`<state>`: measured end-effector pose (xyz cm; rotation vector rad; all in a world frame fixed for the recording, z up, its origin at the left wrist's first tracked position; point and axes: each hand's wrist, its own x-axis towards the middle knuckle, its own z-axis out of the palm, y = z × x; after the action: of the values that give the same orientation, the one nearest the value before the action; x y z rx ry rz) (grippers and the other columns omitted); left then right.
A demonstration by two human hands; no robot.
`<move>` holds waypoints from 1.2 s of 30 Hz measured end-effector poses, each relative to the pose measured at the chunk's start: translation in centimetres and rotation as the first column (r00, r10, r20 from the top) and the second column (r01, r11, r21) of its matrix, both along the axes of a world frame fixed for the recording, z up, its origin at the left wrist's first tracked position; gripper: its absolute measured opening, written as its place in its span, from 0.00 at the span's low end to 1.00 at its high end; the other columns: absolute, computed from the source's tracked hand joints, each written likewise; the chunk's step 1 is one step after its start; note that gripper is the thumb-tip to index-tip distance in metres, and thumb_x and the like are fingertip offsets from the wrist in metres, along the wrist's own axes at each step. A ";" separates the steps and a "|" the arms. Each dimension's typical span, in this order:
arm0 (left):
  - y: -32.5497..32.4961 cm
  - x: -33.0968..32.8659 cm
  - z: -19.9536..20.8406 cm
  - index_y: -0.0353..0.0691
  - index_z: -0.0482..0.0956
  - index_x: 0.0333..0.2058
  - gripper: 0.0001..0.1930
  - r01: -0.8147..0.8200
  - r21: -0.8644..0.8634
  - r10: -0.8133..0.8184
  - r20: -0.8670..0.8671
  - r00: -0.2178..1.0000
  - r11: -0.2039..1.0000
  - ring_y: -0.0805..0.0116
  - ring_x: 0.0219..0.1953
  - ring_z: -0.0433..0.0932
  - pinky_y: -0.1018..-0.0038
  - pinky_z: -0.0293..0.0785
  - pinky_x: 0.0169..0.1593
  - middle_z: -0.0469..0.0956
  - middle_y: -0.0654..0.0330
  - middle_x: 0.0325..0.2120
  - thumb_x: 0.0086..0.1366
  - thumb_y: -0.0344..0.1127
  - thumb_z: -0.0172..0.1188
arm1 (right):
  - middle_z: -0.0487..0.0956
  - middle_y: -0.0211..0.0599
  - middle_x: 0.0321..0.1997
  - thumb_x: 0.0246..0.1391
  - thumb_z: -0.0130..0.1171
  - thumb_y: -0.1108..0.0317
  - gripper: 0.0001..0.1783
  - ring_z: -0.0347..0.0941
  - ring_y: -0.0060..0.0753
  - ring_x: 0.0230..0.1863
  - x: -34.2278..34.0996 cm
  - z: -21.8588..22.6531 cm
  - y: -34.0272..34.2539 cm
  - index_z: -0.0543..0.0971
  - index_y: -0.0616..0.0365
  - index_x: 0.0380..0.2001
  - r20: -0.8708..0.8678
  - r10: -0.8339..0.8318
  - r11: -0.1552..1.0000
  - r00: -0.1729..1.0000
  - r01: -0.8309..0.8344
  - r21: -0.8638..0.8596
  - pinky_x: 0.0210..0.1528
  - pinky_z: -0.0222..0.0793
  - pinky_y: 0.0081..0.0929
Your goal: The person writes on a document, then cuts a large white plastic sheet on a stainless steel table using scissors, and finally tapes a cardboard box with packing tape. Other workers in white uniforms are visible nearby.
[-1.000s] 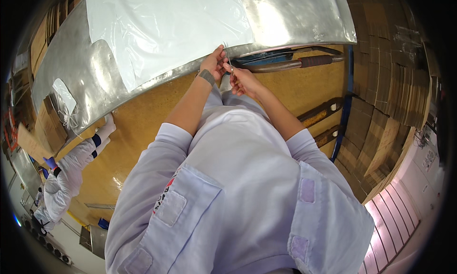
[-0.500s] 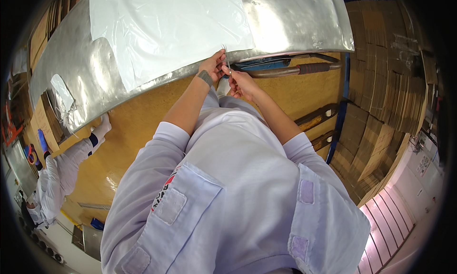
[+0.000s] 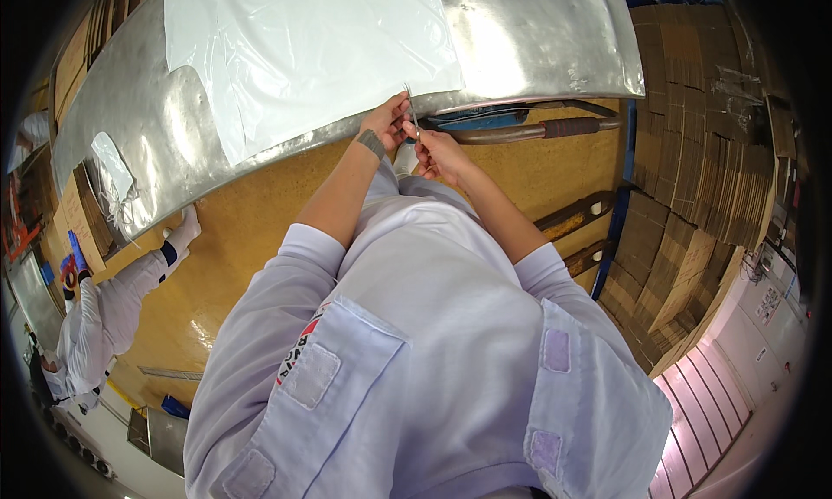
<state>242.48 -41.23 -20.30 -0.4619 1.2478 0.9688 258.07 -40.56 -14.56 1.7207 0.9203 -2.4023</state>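
Observation:
Just off the near edge of a metal table (image 3: 555, 44), both my hands meet in front of my body. My right hand (image 3: 442, 155) is closed round the lower end of slim metal scissors (image 3: 413, 113), their thin blades pointing up toward the table. The fingers of my left hand (image 3: 384, 122) are pinched together close beside the blades. Whatever they hold, if anything, is too small to make out. A white plastic sheet (image 3: 303, 57) lies on the table top just beyond my hands, partly hanging to its near edge.
A pallet jack handle (image 3: 511, 135) with a dark wrapped grip sticks out under the table, its forks (image 3: 576, 217) at right. Flattened cardboard stacks (image 3: 685, 143) stand on the right. White ties (image 3: 121, 206) hang at the table's left corner. A co-worker (image 3: 108, 317) with blue gloves stands left.
My hands and the scissors have barely moved. At the left, the co-worker's gloved hand and the orange-red roll by it have shifted slightly.

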 end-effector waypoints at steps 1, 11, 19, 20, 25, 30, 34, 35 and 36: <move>0.0 0.0 0.0 0.49 0.82 0.31 0.05 0.002 0.000 -0.002 -0.002 1.000 1.000 0.76 0.26 0.70 0.78 0.68 0.25 0.77 0.75 0.24 0.61 0.41 0.66 | 0.66 0.22 0.16 0.45 0.64 0.31 0.33 0.68 0.22 0.13 0.0 -0.1 0.0 0.67 0.50 0.22 -0.004 -0.007 1.000 1.000 0.007 -0.002 0.13 0.63 0.20; 0.1 0.0 -1.7 0.51 0.81 0.28 0.06 0.001 0.062 -0.001 -0.004 1.000 0.998 0.75 0.27 0.70 0.73 0.71 0.29 0.75 0.73 0.23 0.59 0.42 0.67 | 0.63 0.20 0.13 0.50 0.64 0.37 0.28 0.60 0.20 0.11 -0.2 0.3 0.8 0.67 0.48 0.20 -0.007 -0.027 1.000 1.000 0.027 -0.002 0.12 0.54 0.20; -0.3 3.6 -5.4 0.38 0.75 0.44 0.22 0.011 0.368 -0.050 0.097 0.994 0.930 0.64 0.31 0.80 0.70 0.78 0.34 0.82 0.55 0.37 0.73 0.52 0.44 | 0.59 0.20 0.11 0.55 0.59 0.39 0.28 0.53 0.18 0.08 -0.4 2.5 1.0 0.66 0.46 0.16 0.011 0.001 1.000 1.000 -0.001 0.028 0.09 0.44 0.21; 0.4 2.6 -4.4 0.39 0.73 0.45 0.22 -0.015 0.257 -0.067 0.306 0.950 0.966 0.63 0.36 0.80 0.69 0.79 0.34 0.81 0.56 0.41 0.73 0.54 0.42 | 0.61 0.21 0.11 0.55 0.58 0.37 0.28 0.55 0.20 0.08 -0.1 1.0 1.3 0.67 0.46 0.17 0.052 -0.008 1.000 0.999 0.007 0.023 0.10 0.47 0.21; 0.0 2.0 -3.4 0.46 0.70 0.43 0.21 -0.293 0.296 0.127 0.474 0.871 0.909 0.70 0.53 0.74 0.65 0.74 0.48 0.76 0.62 0.54 0.74 0.56 0.38 | 0.66 0.24 0.14 0.57 0.58 0.41 0.25 0.63 0.24 0.11 0.0 -0.7 1.9 0.70 0.51 0.23 0.074 0.076 0.997 0.994 -0.074 -0.019 0.11 0.52 0.22; 0.2 2.2 -3.4 0.51 0.67 0.35 0.18 -0.339 0.357 0.099 0.547 0.831 0.871 0.72 0.60 0.68 0.69 0.70 0.55 0.72 0.64 0.59 0.74 0.56 0.36 | 0.67 0.25 0.15 0.58 0.57 0.43 0.24 0.65 0.26 0.11 0.7 -0.9 2.1 0.70 0.53 0.25 0.078 0.081 0.996 0.994 -0.078 -0.043 0.12 0.54 0.23; 0.4 2.1 -2.3 0.51 0.66 0.34 0.18 -0.300 0.346 0.098 0.497 0.862 0.889 0.73 0.58 0.71 0.72 0.71 0.54 0.72 0.64 0.58 0.75 0.54 0.34 | 0.67 0.25 0.14 0.58 0.58 0.42 0.25 0.64 0.26 0.11 -0.6 1.2 1.9 0.71 0.52 0.23 0.110 0.095 0.995 0.989 -0.094 -0.019 0.12 0.54 0.23; 0.1 2.5 -2.3 0.49 0.69 0.38 0.19 -0.298 0.318 0.110 0.497 0.861 0.900 0.72 0.56 0.72 0.72 0.72 0.53 0.72 0.64 0.58 0.75 0.53 0.34 | 0.67 0.25 0.14 0.57 0.58 0.42 0.25 0.64 0.26 0.10 -0.3 1.4 1.4 0.71 0.52 0.23 0.140 0.101 0.995 0.985 -0.097 -0.029 0.11 0.54 0.24; 0.2 2.3 -2.3 0.48 0.69 0.41 0.19 -0.291 0.315 0.107 0.491 0.865 0.904 0.71 0.55 0.73 0.72 0.73 0.53 0.73 0.63 0.58 0.75 0.53 0.34 | 0.66 0.25 0.14 0.56 0.59 0.40 0.26 0.64 0.26 0.11 -0.2 1.4 1.3 0.70 0.51 0.22 0.115 0.099 0.995 0.988 -0.098 -0.009 0.12 0.54 0.24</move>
<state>244.80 -41.04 -22.62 -0.4874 0.5626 1.1672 257.91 -39.26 -13.17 1.7485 0.9614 -2.2161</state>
